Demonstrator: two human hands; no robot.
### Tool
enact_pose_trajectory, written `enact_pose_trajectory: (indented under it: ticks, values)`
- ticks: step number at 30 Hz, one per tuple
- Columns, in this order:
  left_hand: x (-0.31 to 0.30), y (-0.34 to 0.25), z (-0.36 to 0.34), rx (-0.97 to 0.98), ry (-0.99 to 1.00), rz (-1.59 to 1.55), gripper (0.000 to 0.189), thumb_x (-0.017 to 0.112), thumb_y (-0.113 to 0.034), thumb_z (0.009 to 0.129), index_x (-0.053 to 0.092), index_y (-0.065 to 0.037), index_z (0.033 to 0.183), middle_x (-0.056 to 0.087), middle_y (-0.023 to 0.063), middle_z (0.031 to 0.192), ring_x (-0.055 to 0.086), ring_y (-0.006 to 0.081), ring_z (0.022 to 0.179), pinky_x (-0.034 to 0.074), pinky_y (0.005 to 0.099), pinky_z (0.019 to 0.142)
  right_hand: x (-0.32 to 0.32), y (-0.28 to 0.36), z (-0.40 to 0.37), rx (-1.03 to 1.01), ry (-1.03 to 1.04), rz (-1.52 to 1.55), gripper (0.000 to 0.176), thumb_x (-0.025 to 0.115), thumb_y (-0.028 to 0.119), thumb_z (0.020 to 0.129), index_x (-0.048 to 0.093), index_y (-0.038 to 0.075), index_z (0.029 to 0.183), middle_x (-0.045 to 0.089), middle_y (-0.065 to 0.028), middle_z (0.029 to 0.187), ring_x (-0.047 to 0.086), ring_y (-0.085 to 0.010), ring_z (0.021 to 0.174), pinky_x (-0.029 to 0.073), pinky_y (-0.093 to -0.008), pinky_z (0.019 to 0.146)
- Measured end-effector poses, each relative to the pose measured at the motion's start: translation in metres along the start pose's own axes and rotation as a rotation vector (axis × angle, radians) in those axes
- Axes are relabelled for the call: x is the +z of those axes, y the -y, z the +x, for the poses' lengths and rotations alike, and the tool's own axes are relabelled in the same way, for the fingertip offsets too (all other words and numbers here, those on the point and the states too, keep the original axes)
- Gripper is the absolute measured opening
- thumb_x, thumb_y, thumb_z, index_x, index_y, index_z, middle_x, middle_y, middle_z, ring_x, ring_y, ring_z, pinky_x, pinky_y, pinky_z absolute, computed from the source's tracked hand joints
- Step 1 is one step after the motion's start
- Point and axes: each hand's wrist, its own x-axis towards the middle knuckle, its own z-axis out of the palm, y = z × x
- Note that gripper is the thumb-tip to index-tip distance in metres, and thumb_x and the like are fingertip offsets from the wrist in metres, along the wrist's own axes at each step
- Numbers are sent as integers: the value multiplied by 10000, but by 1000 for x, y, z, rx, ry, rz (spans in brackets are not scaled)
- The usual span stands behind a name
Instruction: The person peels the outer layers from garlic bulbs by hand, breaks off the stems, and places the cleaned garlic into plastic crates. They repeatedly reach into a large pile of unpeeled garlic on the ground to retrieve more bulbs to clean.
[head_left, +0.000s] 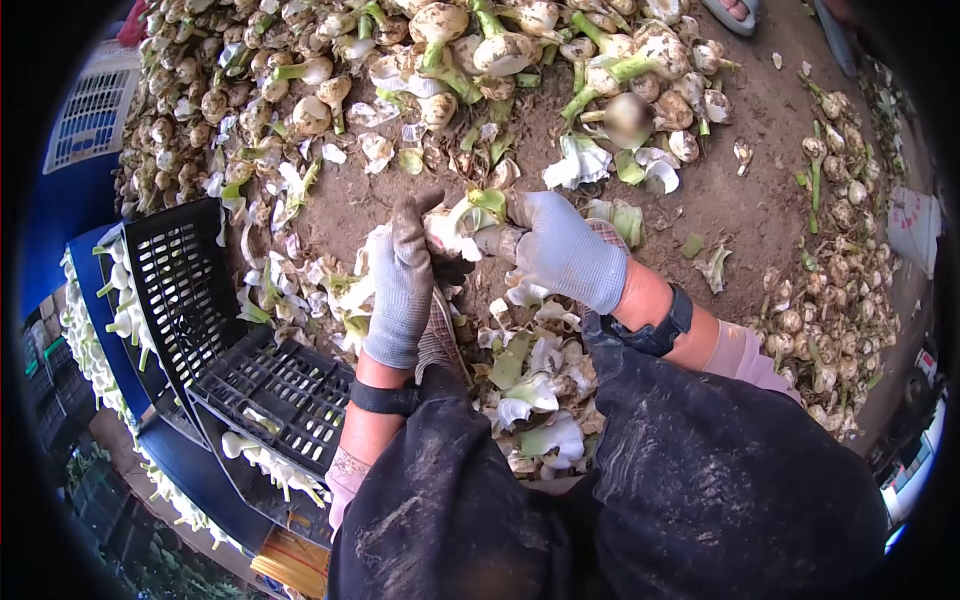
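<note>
A garlic bulb with a short green stalk and loosened white skin is held between my two gloved hands at the centre. My left hand, in a dirty grey glove, has its fingers wrapped round the bulb's left side. My right hand, in a similar glove, pinches the peel at the stalk side. The far side of the bulb is hidden. Under and between the hands, white and green peelings lie on the brown soil.
Untrimmed garlic is heaped along the top, with another heap at the right. A black slatted crate stands at the left, with cleaned white bulbs beside it. Another person's foot shows at the top right.
</note>
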Motion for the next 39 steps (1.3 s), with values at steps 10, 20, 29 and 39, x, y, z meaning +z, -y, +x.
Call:
enact_pose_trajectory:
  ticks: [10, 20, 29, 39]
  values:
    - [-2, -7, -10, -71, 196, -143, 545, 738, -207, 826, 469, 9, 1248, 657, 122, 959, 668, 179, 727, 555, 265, 632, -36, 11, 18, -49, -345, -899, 341, 651, 173, 751, 611, 27, 1056, 636, -131, 827, 659, -304, 757, 525, -416, 670]
    - [1, 5, -4, 9, 216, -100, 621, 726, -178, 831, 429, 4, 1346, 652, 84, 968, 665, 167, 802, 557, 276, 690, -21, 27, 1, -160, 49, -967, 258, 618, 170, 752, 633, 83, 995, 672, -116, 860, 680, -276, 798, 540, -412, 701]
    - [-1, -5, -10, -198, 329, -44, 584, 642, -75, 871, 371, 39, 1376, 629, 104, 1010, 646, 147, 810, 557, 271, 685, -15, 30, -5, -269, 34, -1176, 167, 631, 184, 721, 625, 92, 860, 660, -76, 761, 669, -261, 696, 506, -405, 633]
    - [11, -5, -10, 24, 61, -333, 461, 625, -69, 877, 433, 15, 1287, 627, 112, 1025, 663, 208, 841, 566, 301, 734, -11, 16, -12, -294, -67, -898, 251, 653, 194, 735, 636, 76, 956, 630, -118, 808, 623, -303, 762, 476, -414, 681]
